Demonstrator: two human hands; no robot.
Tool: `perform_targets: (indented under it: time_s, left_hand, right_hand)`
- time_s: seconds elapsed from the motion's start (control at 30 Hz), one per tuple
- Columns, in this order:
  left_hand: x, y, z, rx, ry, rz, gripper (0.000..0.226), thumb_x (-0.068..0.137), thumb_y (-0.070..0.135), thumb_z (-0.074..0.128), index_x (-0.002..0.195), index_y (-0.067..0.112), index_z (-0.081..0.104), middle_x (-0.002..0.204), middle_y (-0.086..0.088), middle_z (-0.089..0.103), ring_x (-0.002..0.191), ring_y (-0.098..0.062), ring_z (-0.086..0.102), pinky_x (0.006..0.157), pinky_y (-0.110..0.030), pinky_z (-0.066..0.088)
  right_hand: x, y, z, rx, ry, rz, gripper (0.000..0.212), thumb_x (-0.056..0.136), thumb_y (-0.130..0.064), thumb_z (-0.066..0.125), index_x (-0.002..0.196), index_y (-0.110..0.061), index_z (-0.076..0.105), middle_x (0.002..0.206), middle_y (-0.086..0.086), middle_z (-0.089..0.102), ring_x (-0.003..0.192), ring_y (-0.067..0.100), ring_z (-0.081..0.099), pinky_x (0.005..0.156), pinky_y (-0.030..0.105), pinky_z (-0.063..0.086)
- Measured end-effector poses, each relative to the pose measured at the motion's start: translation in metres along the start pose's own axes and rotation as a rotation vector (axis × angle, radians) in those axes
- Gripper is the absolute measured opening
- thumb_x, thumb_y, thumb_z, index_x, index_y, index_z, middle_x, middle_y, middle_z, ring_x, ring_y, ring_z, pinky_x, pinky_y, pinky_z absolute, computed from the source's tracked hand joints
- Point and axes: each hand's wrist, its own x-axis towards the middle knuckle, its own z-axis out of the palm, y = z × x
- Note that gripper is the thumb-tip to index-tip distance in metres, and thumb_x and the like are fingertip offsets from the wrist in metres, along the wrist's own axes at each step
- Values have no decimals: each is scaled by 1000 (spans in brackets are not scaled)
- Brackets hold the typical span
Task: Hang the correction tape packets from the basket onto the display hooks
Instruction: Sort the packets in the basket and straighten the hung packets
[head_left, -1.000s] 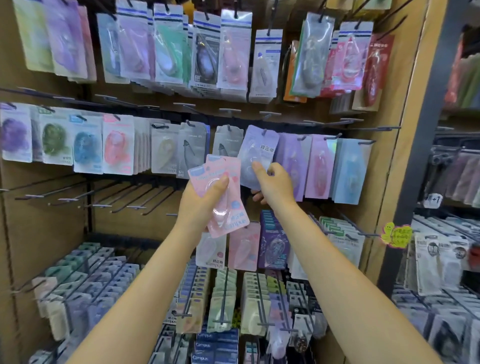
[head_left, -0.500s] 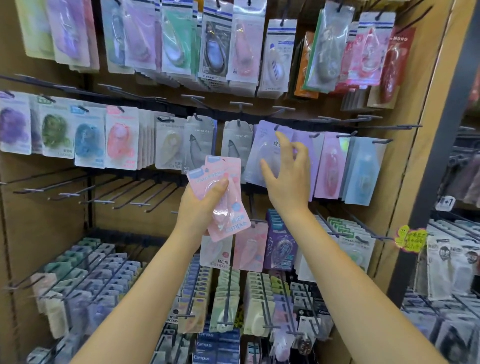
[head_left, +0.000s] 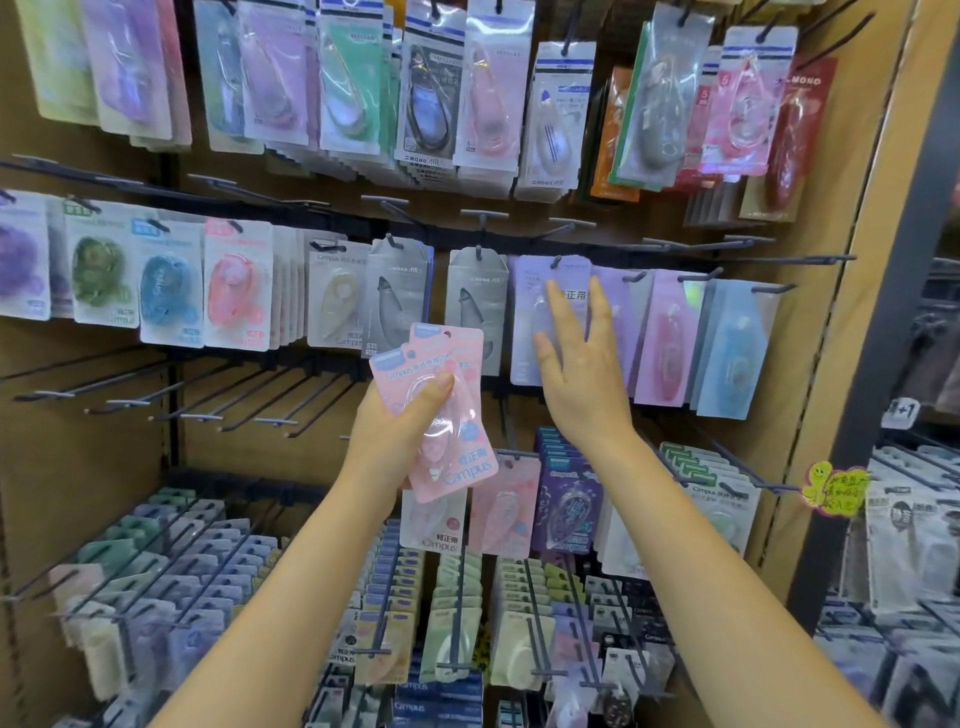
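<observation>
Pegboard hooks (head_left: 769, 258) hold stationery. Left hand (head_left: 400, 415) grips pink plastic correction tape packets (head_left: 441, 410); right hand (head_left: 582, 374), fingers straight, touches a hung lilac packet (head_left: 530, 312). Next, probably hang a pink one.

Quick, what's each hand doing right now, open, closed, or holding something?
Left hand: grips the pink packets.
Right hand: open, fingers spread, in front of the hanging lilac packet, holding nothing.

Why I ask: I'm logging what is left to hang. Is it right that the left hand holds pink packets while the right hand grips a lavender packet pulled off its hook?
Not quite. The head view shows the left hand holding the pink packets, but the right hand is open, its straight fingers against the lavender packet, which hangs on its hook.
</observation>
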Motion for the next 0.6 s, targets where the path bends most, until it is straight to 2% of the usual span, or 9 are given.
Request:
perform_targets:
  time_s: [0.13, 0.17, 0.33, 0.47, 0.53, 0.6]
  left_hand:
    - [0, -3, 6, 21, -17, -12, 22, 98, 32, 67, 119, 31, 63, 98, 14, 75, 92, -3, 73, 62, -13, 55]
    - [0, -2, 8, 15, -20, -15, 20, 98, 31, 67, 117, 32, 63, 96, 16, 76, 91, -2, 73, 62, -13, 54]
    - [-9, 0, 13, -31, -16, -38, 26, 97, 29, 68, 123, 27, 64, 107, 10, 76, 99, -10, 74, 76, -24, 57]
    - [-19, 4, 15, -52, -57, -41, 31, 93, 35, 70, 123, 29, 64, 110, 9, 76, 106, -14, 73, 83, -30, 57]
    - [-26, 6, 16, -77, -75, -53, 44, 83, 41, 74, 124, 28, 63, 112, 6, 76, 110, -19, 72, 86, -34, 58]
    - [-33, 5, 17, -121, -107, -74, 57, 84, 38, 80, 134, 21, 60, 120, -2, 75, 116, -25, 70, 91, -41, 58]
  right_hand:
    - [2, 4, 8, -49, -22, 13, 59, 107, -47, 35, 160, -40, 12, 170, -1, -5, 156, 25, 11, 121, 49, 30]
    - [4, 4, 9, -60, -27, 15, 59, 107, -48, 35, 160, -39, 12, 170, 1, -4, 156, 25, 11, 120, 49, 31]
    - [9, 1, 4, -88, -63, 29, 59, 107, -41, 40, 161, -35, 15, 170, 5, -1, 155, 27, 13, 119, 45, 32]
    - [0, 0, -9, 16, -118, 42, 60, 107, -37, 43, 160, -37, 16, 170, 4, -2, 156, 26, 9, 120, 43, 27]
    - [-8, -2, -15, 73, -123, 49, 60, 107, -38, 44, 160, -37, 18, 169, 3, 0, 156, 24, 8, 121, 41, 26]
    - [-22, -7, -24, 140, -95, 62, 57, 107, -38, 44, 160, -34, 22, 168, 2, 6, 155, 20, 11, 119, 31, 22]
